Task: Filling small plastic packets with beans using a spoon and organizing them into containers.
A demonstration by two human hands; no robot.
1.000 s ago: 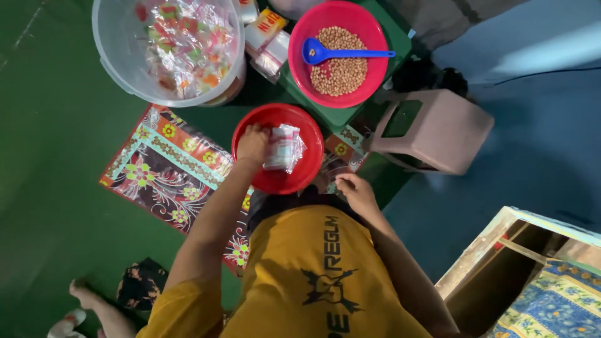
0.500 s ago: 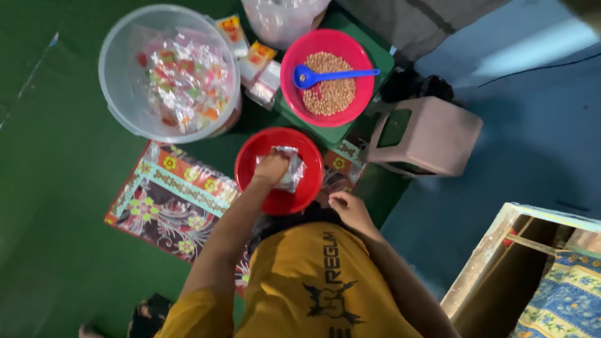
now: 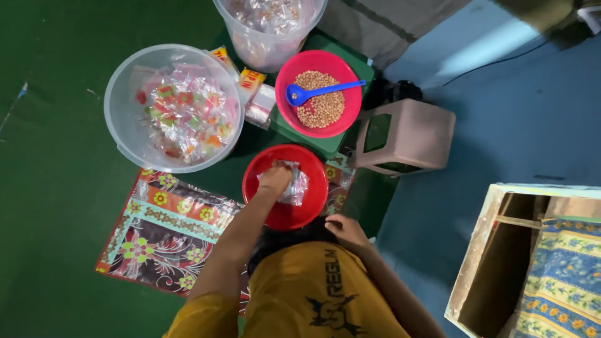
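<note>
At the centre of the frame the left hand [image 3: 275, 179] reaches into the red bowl [image 3: 286, 215], fingers closed over the clear plastic packets [image 3: 297, 186] lying in it. The right hand [image 3: 346, 230] rests just below the bowl's right rim, near the yellow shirt [image 3: 319, 294]; whether its fingers are open I cannot tell. Judging from this, a clean lift calls for pinching a single packet near its edge, so the others stay in the bowl.

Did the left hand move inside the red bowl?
Yes. The left hand slid from the red bowl's left rim toward its middle, onto the clear packets.
</note>
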